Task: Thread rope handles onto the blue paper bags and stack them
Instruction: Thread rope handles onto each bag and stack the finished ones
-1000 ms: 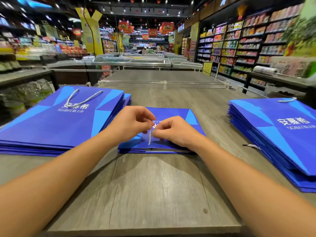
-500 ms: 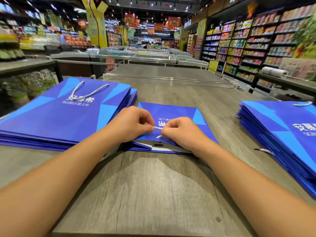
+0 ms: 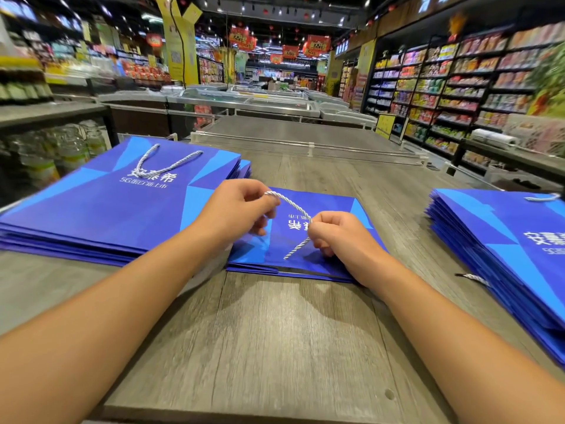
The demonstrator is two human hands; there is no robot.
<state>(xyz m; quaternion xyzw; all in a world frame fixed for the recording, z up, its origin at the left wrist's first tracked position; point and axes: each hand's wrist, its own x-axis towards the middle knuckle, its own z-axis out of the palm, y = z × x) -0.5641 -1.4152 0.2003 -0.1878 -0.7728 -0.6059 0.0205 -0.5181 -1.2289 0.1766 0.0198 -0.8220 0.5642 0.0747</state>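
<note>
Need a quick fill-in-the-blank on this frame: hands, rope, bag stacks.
1. Both hands pinch a twisted white ____ handle.
2. The left hand and right hand work above the flat blue paper bag lying in the ____ of the grey wooden table.
3. The left stack of blue bags has a handle lying on ____.

Missing: rope; middle; top

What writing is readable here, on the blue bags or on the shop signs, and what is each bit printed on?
"5G蛋白 新上市": small white line on the top bag of the left stack; the larger characters above it are partly covered by its rope handle.
Middle bag: white print, upside down and half hidden by the hands; unreadable.
Right stack: "5G" begins a line cut off at the frame edge.
Red hanging signs and shelf labels: too blurred.
</note>
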